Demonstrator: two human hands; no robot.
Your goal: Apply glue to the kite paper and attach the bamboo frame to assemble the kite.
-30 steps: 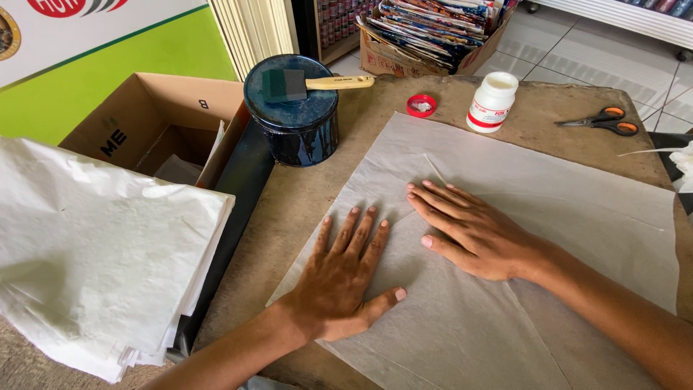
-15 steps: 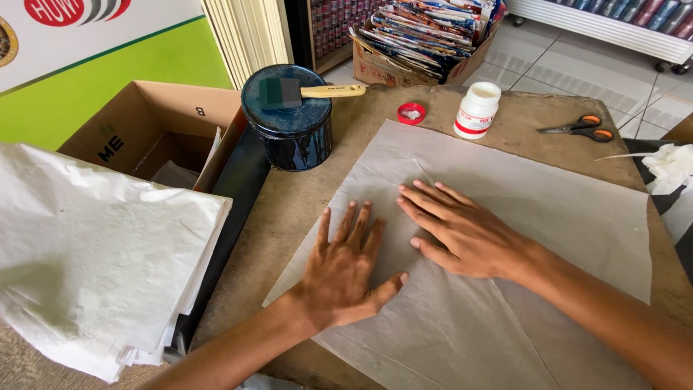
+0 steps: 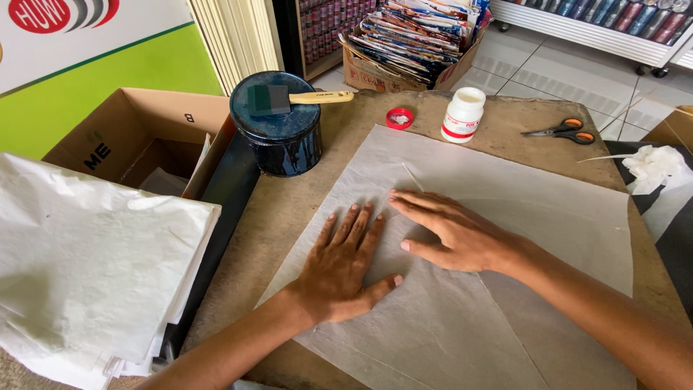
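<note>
A large sheet of thin white paper (image 3: 520, 209) lies spread on a brown table (image 3: 289, 217). My left hand (image 3: 345, 267) presses flat on the sheet near its left edge, fingers apart and pointing away from me. My right hand (image 3: 451, 231) lies flat just beside it to the right, fingers pointing left, thumb tucked near the left hand's thumb. Neither hand holds anything. A thin stick or fold line runs across the sheet under the right forearm.
A dark blue tin (image 3: 278, 133) with a foam brush (image 3: 296, 97) on top stands at the back left. A red cap (image 3: 398, 118), white glue bottle (image 3: 462, 115) and orange scissors (image 3: 567, 131) lie behind. A paper stack (image 3: 86, 260) and cardboard box (image 3: 137, 133) sit left.
Both hands have shifted slightly along the sheet while staying flat on it. The camera view has tilted, so everything sits a little lower and left in the frame.
</note>
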